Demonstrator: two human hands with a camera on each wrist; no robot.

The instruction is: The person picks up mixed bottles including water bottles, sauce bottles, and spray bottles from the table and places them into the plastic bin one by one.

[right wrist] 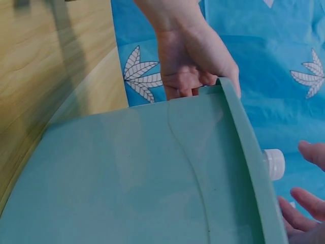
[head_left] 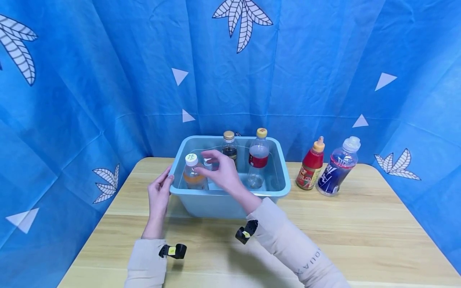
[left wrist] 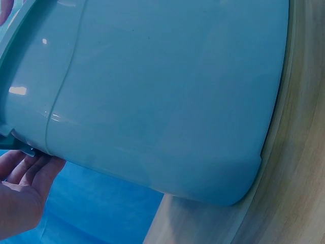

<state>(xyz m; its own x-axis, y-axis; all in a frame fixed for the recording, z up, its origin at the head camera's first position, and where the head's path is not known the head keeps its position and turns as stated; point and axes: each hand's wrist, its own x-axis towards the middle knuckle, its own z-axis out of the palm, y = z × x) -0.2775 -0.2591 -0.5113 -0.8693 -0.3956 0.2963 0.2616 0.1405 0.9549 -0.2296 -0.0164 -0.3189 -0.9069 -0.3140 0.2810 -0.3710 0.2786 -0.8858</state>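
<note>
A light blue plastic bin [head_left: 216,205] stands on the table with several bottles inside. My left hand [head_left: 157,198] grips its left rim, the thumb on top and the fingers under the outside, as the left wrist view also shows. Over the bin's near wall reaches my right hand [head_left: 224,172], thumb and fingers spread apart and holding nothing. Just left of it is a clear bottle [head_left: 195,182] with a white cap and an orange band. In the right wrist view a gap shows between that white cap [right wrist: 275,163] and the right fingertips [right wrist: 299,195].
Also in the bin are a dark-liquid bottle [head_left: 229,151] with a tan cap and a red-labelled bottle [head_left: 258,157] with a yellow cap. Right of the bin stand a red sauce bottle [head_left: 310,170] and a blue-labelled bottle [head_left: 336,170]. A blue curtain [head_left: 230,80] hangs behind the wooden table [head_left: 345,240].
</note>
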